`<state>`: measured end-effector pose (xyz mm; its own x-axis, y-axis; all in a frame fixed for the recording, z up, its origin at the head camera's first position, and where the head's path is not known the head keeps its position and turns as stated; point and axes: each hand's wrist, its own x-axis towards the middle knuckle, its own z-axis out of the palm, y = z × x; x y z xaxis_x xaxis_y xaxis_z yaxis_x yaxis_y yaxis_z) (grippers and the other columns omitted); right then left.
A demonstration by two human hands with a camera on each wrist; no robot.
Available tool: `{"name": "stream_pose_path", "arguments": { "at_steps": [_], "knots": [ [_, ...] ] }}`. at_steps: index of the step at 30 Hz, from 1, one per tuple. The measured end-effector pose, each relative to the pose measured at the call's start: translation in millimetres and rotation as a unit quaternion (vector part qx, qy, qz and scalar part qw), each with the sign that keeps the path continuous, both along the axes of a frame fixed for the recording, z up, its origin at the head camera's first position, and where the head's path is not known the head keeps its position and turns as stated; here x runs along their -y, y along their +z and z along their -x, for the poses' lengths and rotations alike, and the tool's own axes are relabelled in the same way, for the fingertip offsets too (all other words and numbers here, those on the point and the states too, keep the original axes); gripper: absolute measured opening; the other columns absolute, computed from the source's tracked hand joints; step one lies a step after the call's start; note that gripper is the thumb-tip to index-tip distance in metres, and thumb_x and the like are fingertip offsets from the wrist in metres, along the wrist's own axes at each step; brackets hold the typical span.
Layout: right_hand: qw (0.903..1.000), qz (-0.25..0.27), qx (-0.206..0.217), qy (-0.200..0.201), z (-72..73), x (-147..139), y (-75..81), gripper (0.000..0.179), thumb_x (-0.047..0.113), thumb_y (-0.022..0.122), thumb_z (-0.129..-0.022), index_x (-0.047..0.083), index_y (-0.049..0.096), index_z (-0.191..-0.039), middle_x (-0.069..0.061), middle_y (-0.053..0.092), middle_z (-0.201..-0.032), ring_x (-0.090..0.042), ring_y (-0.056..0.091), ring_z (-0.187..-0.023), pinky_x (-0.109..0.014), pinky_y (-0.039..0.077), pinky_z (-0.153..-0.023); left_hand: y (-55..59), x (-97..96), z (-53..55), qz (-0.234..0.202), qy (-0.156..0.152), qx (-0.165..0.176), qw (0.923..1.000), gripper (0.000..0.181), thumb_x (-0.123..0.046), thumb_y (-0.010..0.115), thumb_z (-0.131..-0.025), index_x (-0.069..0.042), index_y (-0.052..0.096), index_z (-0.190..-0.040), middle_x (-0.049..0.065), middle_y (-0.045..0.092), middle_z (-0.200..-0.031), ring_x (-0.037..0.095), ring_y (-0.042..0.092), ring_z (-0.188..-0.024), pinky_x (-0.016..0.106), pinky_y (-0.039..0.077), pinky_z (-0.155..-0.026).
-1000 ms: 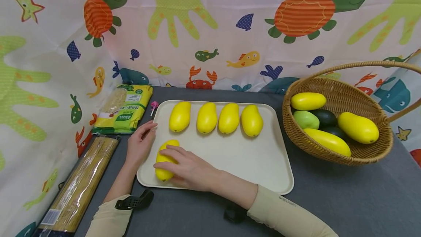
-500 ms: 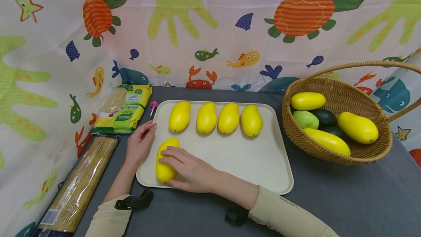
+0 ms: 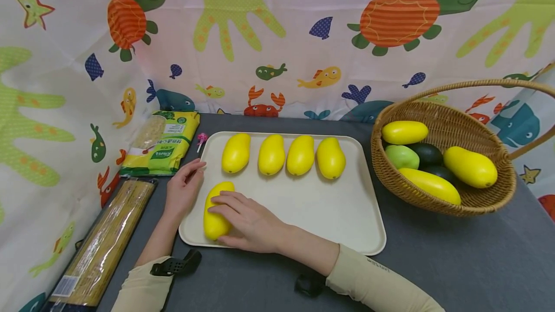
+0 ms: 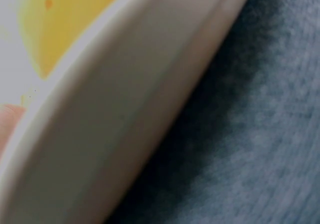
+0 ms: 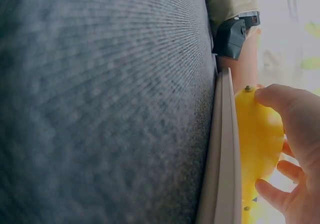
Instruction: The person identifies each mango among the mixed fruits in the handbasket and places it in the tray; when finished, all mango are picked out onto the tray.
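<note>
In the head view, my right hand (image 3: 249,223) holds a yellow mango (image 3: 215,227) at the front left of a cream tray (image 3: 303,215). Its thumb touches the stem end of that mango (image 5: 257,134) in the right wrist view, and the fingers curl around the other end. A row of several more mangoes (image 3: 236,153) lies along the back of the tray. My left hand (image 3: 184,189) rests beside the tray's left rim, its fingers loosely bent and the fingertips at the edge. The left wrist view shows mostly the tray's side wall (image 4: 115,93).
A wicker basket (image 3: 481,203) at the right holds yellow, green and dark fruits. Left of the tray lie a yellow-green food packet (image 3: 162,143) and a long pack of dry noodles (image 3: 104,240). A pink lollipop (image 3: 202,137) lies by the tray's back left corner.
The front mango has turned slightly under my right hand and sits a little lower, while the fingers have shifted to its right side. My left hand has stayed in place.
</note>
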<state>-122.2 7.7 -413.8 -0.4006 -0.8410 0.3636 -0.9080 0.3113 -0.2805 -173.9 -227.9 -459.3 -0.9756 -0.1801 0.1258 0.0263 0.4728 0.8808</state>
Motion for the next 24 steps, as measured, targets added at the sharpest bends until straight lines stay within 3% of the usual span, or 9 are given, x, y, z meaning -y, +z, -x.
{"name": "stream_pose_path", "arguments": {
  "at_steps": [7, 13, 18, 24],
  "knots": [
    [1.0, 0.002, -0.003, -0.004, 0.2, -1, 0.5, 0.059, 0.042, 0.067, -0.09, 0.011, 0.05, -0.138, -0.005, 0.044, -0.144, -0.015, 0.035, -0.136, -0.023, 0.021, -0.115, 0.8, 0.1, -0.4, 0.002, -0.002, 0.0, 1.0, 0.033, -0.028, 0.055, -0.1, -0.012, 0.066, -0.127, 0.002, 0.051, -0.142, 0.018, 0.05, -0.128, 0.024, 0.043, -0.099],
    [0.9996, 0.023, 0.016, -0.006, -0.3, -2, 1.1, 0.056, 0.039, 0.069, -0.09, 0.011, 0.052, -0.136, -0.005, 0.045, -0.143, -0.014, 0.038, -0.133, -0.022, 0.024, -0.114, 1.2, -0.7, 0.2, 0.001, 0.0, 0.0, 1.0, 0.032, -0.027, 0.055, -0.1, -0.012, 0.066, -0.127, 0.002, 0.052, -0.142, 0.018, 0.05, -0.128, 0.033, 0.044, -0.102],
    [0.9957, 0.062, 0.067, -0.015, -2.6, -8, 4.1, 0.049, 0.03, 0.07, -0.09, 0.011, 0.056, -0.132, -0.005, 0.049, -0.139, -0.014, 0.042, -0.13, -0.02, 0.031, -0.11, 0.4, -1.5, 1.1, 0.001, 0.003, 0.002, 1.0, 0.032, -0.028, 0.055, -0.1, -0.012, 0.066, -0.126, 0.003, 0.051, -0.142, 0.02, 0.049, -0.128, 0.04, 0.043, -0.104],
    [0.9863, 0.102, 0.125, -0.036, -3.0, -19, 5.2, 0.043, 0.023, 0.071, -0.089, 0.013, 0.057, -0.129, -0.002, 0.054, -0.134, -0.011, 0.045, -0.127, -0.021, 0.037, -0.106, 0.8, -2.0, 0.1, 0.0, 0.006, 0.006, 1.0, 0.033, -0.029, 0.055, -0.1, -0.013, 0.066, -0.127, 0.003, 0.051, -0.143, 0.02, 0.048, -0.129, 0.04, 0.042, -0.105]
  ]
}}
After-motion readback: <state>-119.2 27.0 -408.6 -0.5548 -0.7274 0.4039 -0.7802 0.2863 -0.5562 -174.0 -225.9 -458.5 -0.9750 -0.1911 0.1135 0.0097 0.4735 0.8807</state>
